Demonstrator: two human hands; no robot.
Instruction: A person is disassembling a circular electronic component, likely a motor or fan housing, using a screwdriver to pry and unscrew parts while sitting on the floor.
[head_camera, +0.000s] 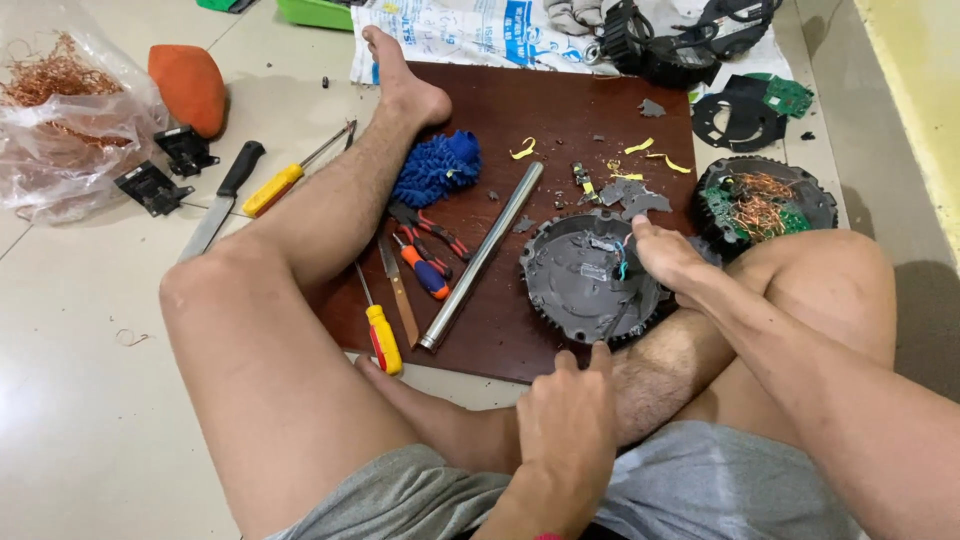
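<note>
The round grey motor housing (590, 278) lies on the brown board (520, 110), right of the steel tube (480, 256). The left hand (568, 420) clamps its near rim; the right hand (665, 255) pinches wires inside. It looks heavy, rigid, sharp-edged; the rim seems the safest hold.

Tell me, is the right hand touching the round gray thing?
Touching. The head view shows the right hand with its fingers pressed onto the top face of the round gray housing, near the small wires, with no gap between them.
</note>
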